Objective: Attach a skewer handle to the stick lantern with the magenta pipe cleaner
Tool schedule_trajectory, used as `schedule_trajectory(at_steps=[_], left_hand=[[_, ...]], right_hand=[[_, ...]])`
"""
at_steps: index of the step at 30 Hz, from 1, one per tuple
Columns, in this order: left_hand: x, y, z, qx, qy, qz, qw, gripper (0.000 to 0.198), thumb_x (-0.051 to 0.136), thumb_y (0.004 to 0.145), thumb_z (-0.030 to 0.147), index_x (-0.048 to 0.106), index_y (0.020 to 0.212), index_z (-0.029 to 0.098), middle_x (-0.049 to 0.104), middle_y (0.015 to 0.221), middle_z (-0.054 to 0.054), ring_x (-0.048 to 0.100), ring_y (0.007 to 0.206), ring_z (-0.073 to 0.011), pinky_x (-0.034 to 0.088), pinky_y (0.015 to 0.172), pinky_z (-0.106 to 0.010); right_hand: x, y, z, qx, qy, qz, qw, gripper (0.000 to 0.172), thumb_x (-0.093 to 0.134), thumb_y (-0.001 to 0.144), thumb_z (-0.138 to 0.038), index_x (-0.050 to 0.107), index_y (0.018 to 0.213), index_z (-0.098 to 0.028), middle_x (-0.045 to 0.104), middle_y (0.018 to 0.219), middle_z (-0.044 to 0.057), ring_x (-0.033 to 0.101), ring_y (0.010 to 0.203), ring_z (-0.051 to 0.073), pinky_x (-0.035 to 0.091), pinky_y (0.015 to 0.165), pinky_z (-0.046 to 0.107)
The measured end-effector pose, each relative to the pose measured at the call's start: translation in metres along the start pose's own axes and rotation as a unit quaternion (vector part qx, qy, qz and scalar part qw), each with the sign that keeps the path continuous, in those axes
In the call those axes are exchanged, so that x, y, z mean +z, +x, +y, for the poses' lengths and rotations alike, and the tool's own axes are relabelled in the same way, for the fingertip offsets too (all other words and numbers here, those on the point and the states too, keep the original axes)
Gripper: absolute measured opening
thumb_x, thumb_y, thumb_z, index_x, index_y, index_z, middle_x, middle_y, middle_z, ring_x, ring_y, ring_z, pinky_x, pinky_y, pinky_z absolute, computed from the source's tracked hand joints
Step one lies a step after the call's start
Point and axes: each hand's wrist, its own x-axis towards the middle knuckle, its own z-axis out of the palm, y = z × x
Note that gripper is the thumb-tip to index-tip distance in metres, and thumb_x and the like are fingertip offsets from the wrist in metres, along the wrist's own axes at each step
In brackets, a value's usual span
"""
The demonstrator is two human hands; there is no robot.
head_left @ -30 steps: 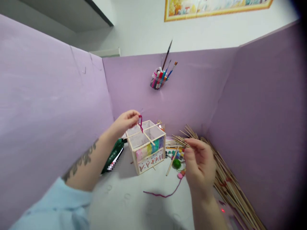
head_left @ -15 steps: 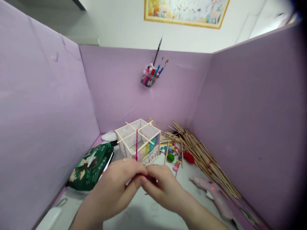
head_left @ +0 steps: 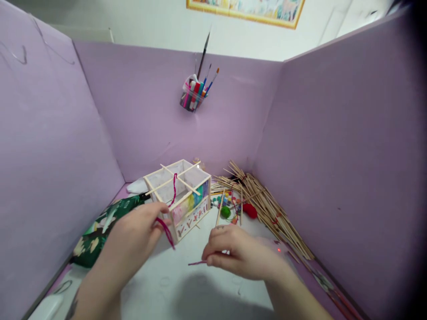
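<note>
My left hand (head_left: pixel 136 231) is closed in a pinch on a magenta yarn strand (head_left: pixel 168 233) that runs up over the crossed sticks on a small wooden stick box (head_left: pixel 182 195). The box has rainbow-coloured paper on its front panel and stands on the white table just beyond my left hand. To its right, my right hand (head_left: pixel 240 251) is closed around the other end of the yarn (head_left: pixel 195 263), low over the table. The two hands are apart.
A pile of thin wooden sticks (head_left: pixel 267 204) lies against the right purple wall. Green and red pompoms (head_left: pixel 226 212) and beads sit beside the box. A green packet (head_left: pixel 100 226) lies at left. A cup of pens and brushes (head_left: pixel 191 95) hangs on the back wall.
My hands, pressed together half a second ago, have drawn apart with the yarn between them. The view has shifted, so the box sits further left.
</note>
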Motion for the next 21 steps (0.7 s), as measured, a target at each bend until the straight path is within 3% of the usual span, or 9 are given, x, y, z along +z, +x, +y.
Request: schedule_trajectory(at_steps=[4,10,17,19,21], left_hand=[[-0.002,0.003,-0.008,-0.024,0.05,0.019,0.998,0.025,0.044,0.089,0.032,0.066,0.1,0.026,0.069,0.094,-0.004,0.064,0.087,-0.0226,0.047,0.076,-0.035],[0.016,0.01,-0.001,-0.009,0.109,-0.006,0.994,0.032,0.042,0.09,0.033,0.068,0.103,0.023,0.069,0.091,-0.006,0.065,0.087,-0.024,0.046,0.075,-0.034],[0.007,0.011,-0.028,-0.079,0.115,0.008,0.99,0.035,0.038,0.088,0.043,0.065,0.103,0.026,0.07,0.107,-0.008,0.066,0.093,-0.0301,0.049,0.074,-0.042],[0.003,0.007,-0.023,-0.081,0.077,0.013,0.994,0.03,0.042,0.086,0.046,0.061,0.102,0.031,0.07,0.104,-0.004,0.067,0.087,-0.0286,0.05,0.071,-0.042],[0.004,0.003,-0.006,-0.044,0.027,0.0,0.999,0.024,0.046,0.084,0.043,0.059,0.101,0.033,0.071,0.1,-0.001,0.067,0.084,-0.0255,0.051,0.07,-0.038]], right_hand=[[0.001,-0.001,0.004,0.045,-0.062,-0.042,0.996,0.031,0.054,0.092,-0.037,0.068,0.112,-0.019,0.071,0.095,0.008,0.063,0.087,0.018,0.046,0.078,0.029],[-0.001,-0.005,0.005,0.076,-0.105,-0.073,0.989,0.044,0.058,0.088,-0.044,0.059,0.126,-0.021,0.069,0.104,0.009,0.064,0.093,0.024,0.046,0.078,0.033],[-0.001,-0.006,-0.001,0.066,-0.102,-0.116,0.986,0.056,0.06,0.084,-0.05,0.054,0.131,-0.02,0.07,0.105,0.012,0.065,0.091,0.027,0.047,0.073,0.034],[0.0,-0.006,-0.002,0.076,-0.08,-0.09,0.99,0.052,0.061,0.084,-0.05,0.058,0.127,-0.02,0.07,0.102,0.011,0.065,0.089,0.025,0.047,0.074,0.034],[0.005,-0.003,-0.002,0.103,-0.011,-0.009,0.995,0.05,0.062,0.084,-0.046,0.057,0.127,-0.021,0.068,0.109,0.01,0.064,0.092,0.023,0.048,0.074,0.032]])
